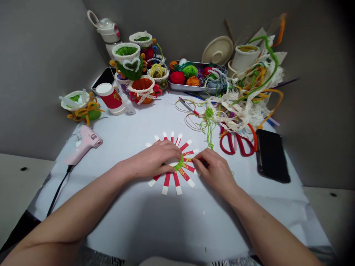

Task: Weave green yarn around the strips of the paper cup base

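Grey walls are enclosing a white-covered table. At least five white-rimmed woven baskets are standing to the left; one is holding translucent white sticks, another yellow yarn. One rectangular silver metal tray is cradling yarn balls, including two red, two orange, one bright green. One splayed red-and-white paper cup is lying flat mid-table. My left hand is spanning its green yarn ring, thumb and fingers apart; my right hand is pinching a thin green strand.
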Demonstrator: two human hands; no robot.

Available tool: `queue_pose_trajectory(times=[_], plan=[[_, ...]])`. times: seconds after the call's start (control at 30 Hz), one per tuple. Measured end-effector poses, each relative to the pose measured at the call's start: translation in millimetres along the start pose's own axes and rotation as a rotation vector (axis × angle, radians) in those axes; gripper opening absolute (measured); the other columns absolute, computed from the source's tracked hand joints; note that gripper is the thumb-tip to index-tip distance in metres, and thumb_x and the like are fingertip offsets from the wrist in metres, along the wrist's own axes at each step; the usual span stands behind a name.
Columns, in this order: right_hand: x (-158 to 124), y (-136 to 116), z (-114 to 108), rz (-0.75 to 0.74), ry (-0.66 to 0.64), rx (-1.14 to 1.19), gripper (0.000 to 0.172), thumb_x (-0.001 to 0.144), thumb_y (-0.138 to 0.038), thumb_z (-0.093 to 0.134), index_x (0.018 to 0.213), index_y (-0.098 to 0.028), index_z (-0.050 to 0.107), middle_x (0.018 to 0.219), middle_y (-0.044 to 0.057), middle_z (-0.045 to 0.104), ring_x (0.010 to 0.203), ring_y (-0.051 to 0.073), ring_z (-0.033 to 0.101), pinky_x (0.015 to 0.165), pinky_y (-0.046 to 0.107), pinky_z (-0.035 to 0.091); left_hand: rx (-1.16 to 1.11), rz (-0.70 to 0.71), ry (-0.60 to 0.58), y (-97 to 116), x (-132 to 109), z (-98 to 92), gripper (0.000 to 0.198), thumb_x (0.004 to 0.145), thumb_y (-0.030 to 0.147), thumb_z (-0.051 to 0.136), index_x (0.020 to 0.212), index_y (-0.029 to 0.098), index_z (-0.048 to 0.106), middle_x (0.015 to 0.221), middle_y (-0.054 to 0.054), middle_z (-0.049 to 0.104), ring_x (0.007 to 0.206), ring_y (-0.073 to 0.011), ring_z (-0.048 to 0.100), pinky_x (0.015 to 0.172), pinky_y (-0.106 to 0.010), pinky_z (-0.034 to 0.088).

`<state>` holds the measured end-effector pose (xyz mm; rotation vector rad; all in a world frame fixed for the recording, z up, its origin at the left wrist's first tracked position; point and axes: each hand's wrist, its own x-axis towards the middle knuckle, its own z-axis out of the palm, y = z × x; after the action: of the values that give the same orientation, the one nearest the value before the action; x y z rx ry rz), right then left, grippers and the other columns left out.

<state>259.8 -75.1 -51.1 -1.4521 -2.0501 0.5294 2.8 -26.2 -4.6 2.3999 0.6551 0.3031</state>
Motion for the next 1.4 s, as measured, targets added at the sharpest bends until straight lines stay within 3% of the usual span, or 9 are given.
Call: queue_pose_trajectory(times=[0.13,0.23,0.37,0.53,0.63,0.8,1.1,1.27,1.4], plan=[[0.3,-0.3,-1.2,-0.003,-0.019,0.014,0.016,0.098,-0.020,0.059,0.083,-0.021,0.063,0.079,0.002,0.063,0.077,0.019,0.060,0.070,0.031,0.043,0.041,-0.109,0.092,-0.9,-0.7,7.5,0.037,0.091,0.020,0.076,0.126,0.020,0.062,0.145,-0.016,0.052,0.132,-0.0296,0.054,0.108,-0.045,0.049],[-0.1,-0.3,-3.2,-0.007,-0.032,0.020,0.014,0.098,-0.020,0.062,0.085,-0.021,0.065,0.081,0.002,0.063,0.078,0.019,0.061,0.071,0.031,0.045,0.071,-0.156,0.096,0.6,-1.7,7.1,0.044,0.090,0.023,0.079,0.130,0.019,0.060,0.129,-0.013,0.059,0.121,-0.0286,0.058,0.102,-0.043,0.052],[-2.2,1.0,-9.7,-0.053,-0.067,0.062,0.012,0.101,-0.020,0.061,0.094,-0.020,0.070,0.089,0.004,0.064,0.084,0.019,0.063,0.074,0.032,0.049,0.120,-0.098,0.062,-1.4,-2.1,1.8,0.039,0.094,0.022,0.073,0.131,0.019,0.059,0.122,-0.012,0.066,0.114,-0.0281,0.061,0.096,-0.042,0.053],[-7.2,-2.1,-22.1,-0.165,-0.104,0.098,0.015,0.103,-0.015,0.056,0.106,-0.018,0.071,0.097,0.007,0.066,0.089,0.019,0.062,0.077,0.031,0.051,0.073,0.036,0.075,-5.9,-1.1,-5.3,0.028,0.102,0.010,0.052,0.124,0.020,0.064,0.127,-0.010,0.071,0.124,-0.0245,0.062,0.106,-0.042,0.051],[-12.0,-9.0,-28.5,-0.250,-0.196,0.060,0.019,0.105,-0.013,0.052,0.109,-0.017,0.070,0.097,0.008,0.066,0.089,0.019,0.060,0.077,0.032,0.051,0.078,0.041,0.051,-7.2,-1.2,-6.7,0.028,0.105,0.011,0.049,0.123,0.021,0.067,0.129,-0.008,0.072,0.129,-0.0242,0.061,0.109,-0.042,0.051],[-22.9,-21.9,-35.3,-0.352,-0.352,-0.020,0.024,0.106,-0.014,0.047,0.097,-0.017,0.070,0.090,0.007,0.062,0.083,0.019,0.056,0.070,0.031,0.046,0.041,0.066,-0.001,-6.8,-2.0,-6.8,0.028,0.109,0.017,0.045,0.127,0.019,0.067,0.135,-0.010,0.070,0.131,-0.0241,0.060,0.114,-0.044,0.049],[-40.9,-31.7,-28.1,-0.376,-0.486,-0.077,0.023,0.098,-0.005,0.052,0.081,-0.017,0.062,0.087,0.004,0.061,0.075,0.016,0.053,0.065,0.029,0.040,0.021,0.082,0.011,-6.6,-1.9,-6.3,0.028,0.108,0.014,0.047,0.125,0.017,0.069,0.137,-0.012,0.069,0.131,-0.0241,0.062,0.114,-0.043,0.051],[-42.2,-30.5,-23.4,-0.390,-0.445,-0.139,0.027,0.097,-0.005,0.051,0.076,-0.019,0.058,0.082,0.004,0.060,0.070,0.017,0.053,0.062,0.031,0.040,0.009,0.087,0.010,-7.4,-1.5,-5.8,0.029,0.108,0.013,0.046,0.123,0.019,0.071,0.137,-0.011,0.069,0.132,-0.0225,0.062,0.114,-0.043,0.051],[-37.3,-27.4,-27.2,-0.323,-0.328,-0.171,0.026,0.098,-0.007,0.048,0.080,-0.019,0.061,0.082,0.006,0.061,0.074,0.019,0.055,0.065,0.032,0.044,0.001,0.073,0.018,-7.2,-2.0,-5.7,0.030,0.107,0.013,0.048,0.125,0.021,0.071,0.137,-0.011,0.069,0.132,-0.0237,0.062,0.114,-0.046,0.051]])
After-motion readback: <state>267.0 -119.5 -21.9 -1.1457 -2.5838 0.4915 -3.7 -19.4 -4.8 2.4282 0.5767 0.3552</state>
